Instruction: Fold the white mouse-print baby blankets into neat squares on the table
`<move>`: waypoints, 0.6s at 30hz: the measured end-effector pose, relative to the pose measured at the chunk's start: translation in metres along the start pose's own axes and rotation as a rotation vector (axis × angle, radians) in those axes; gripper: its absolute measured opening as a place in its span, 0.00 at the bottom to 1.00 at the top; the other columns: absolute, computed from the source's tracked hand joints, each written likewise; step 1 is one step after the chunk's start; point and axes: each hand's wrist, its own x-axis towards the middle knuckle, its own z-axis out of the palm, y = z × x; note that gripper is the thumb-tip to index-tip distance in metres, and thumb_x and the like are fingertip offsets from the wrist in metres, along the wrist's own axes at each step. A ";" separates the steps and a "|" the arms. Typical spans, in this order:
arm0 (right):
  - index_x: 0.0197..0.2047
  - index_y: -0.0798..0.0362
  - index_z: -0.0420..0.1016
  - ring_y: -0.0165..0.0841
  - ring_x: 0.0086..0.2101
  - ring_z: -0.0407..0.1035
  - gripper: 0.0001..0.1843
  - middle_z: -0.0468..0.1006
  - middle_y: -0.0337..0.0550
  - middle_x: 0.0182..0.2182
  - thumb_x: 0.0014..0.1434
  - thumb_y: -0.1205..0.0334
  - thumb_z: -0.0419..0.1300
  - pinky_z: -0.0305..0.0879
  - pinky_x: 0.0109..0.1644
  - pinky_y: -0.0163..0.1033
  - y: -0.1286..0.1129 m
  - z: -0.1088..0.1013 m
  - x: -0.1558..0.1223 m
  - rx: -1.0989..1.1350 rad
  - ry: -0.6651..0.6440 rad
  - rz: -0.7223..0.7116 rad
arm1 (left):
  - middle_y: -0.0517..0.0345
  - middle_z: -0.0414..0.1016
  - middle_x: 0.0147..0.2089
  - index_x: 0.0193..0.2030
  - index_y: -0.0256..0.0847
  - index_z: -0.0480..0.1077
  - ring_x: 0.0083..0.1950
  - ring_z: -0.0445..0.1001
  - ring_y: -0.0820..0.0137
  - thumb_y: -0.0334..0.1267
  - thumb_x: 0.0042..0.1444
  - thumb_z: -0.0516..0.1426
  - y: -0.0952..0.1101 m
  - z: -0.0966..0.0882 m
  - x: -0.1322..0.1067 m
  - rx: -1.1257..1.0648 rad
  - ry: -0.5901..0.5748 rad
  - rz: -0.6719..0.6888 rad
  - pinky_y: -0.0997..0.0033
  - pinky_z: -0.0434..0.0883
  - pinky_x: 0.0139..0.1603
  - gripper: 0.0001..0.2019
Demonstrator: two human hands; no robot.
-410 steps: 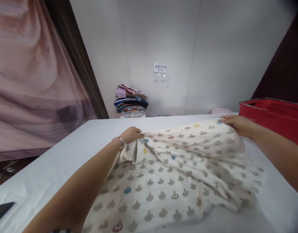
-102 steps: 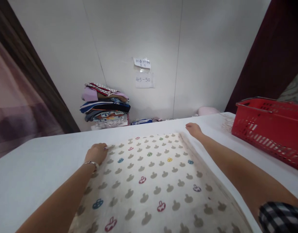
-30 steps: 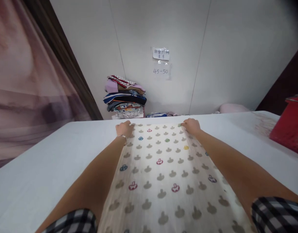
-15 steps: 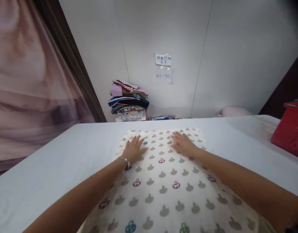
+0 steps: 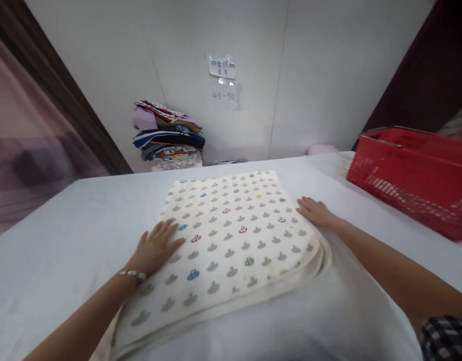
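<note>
Two open hands press on a folded cloth, neither gripping anything. The left hand (image 5: 155,245), a bracelet (image 5: 132,274) at its wrist, lies palm down with its fingers spread wide on the cloth's near-left part. The right hand (image 5: 315,211) rests flat at the cloth's right edge, fingers loosely together and pointing inward.

The cloth (image 5: 234,235), cream with rows of small grey motifs and a few coloured ones, lies in the middle of the white surface (image 5: 57,235) as a rough square. Several layers show along its near edge and at the near-right corner, where they do not quite line up.

By the look of it, the step in hand is flattening and squaring the folded stack. Any further fold or lift would first call for a pinch on an edge or a corner, since both palms lie flat. The loose near-right layers would also need to be evened.

A checked sleeve (image 5: 445,336) shows at the lower right. To the right, well apart from the cloth, a red basket (image 5: 411,170) stands on the surface. Its contents cannot be made out. Beyond the far edge, a pile of folded clothes (image 5: 168,138) sits against the white wall, below two paper notes (image 5: 222,67). A pink curtain (image 5: 20,150) hangs at the left.
</note>
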 end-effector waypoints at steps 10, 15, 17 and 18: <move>0.52 0.55 0.69 0.33 0.30 0.73 0.26 0.78 0.45 0.36 0.58 0.46 0.49 0.68 0.27 0.35 -0.010 0.007 -0.158 0.708 0.226 0.243 | 0.59 0.62 0.62 0.58 0.55 0.63 0.63 0.59 0.61 0.53 0.56 0.48 0.084 0.010 -0.136 -0.139 0.082 0.292 0.52 0.53 0.65 0.23; 0.56 0.54 0.64 0.24 0.15 0.62 0.29 0.73 0.36 0.23 0.55 0.49 0.56 0.56 0.14 0.28 -0.040 0.018 -0.163 0.873 0.203 0.258 | 0.51 0.62 0.62 0.58 0.47 0.64 0.62 0.60 0.57 0.51 0.57 0.49 0.140 0.020 -0.140 -0.052 0.128 0.427 0.49 0.58 0.61 0.24; 0.56 0.52 0.64 0.25 0.14 0.62 0.28 0.72 0.34 0.21 0.52 0.56 0.60 0.58 0.14 0.28 -0.048 0.014 -0.158 0.981 0.162 0.272 | 0.49 0.63 0.61 0.57 0.45 0.65 0.62 0.61 0.57 0.48 0.58 0.49 0.151 0.019 -0.132 -0.046 0.170 0.459 0.51 0.61 0.60 0.22; 0.56 0.52 0.64 0.26 0.15 0.64 0.28 0.71 0.33 0.20 0.51 0.60 0.61 0.61 0.15 0.29 -0.051 0.012 -0.157 1.074 0.150 0.280 | 0.49 0.64 0.61 0.56 0.44 0.66 0.61 0.61 0.58 0.46 0.58 0.49 0.155 0.018 -0.129 -0.049 0.190 0.475 0.52 0.62 0.59 0.21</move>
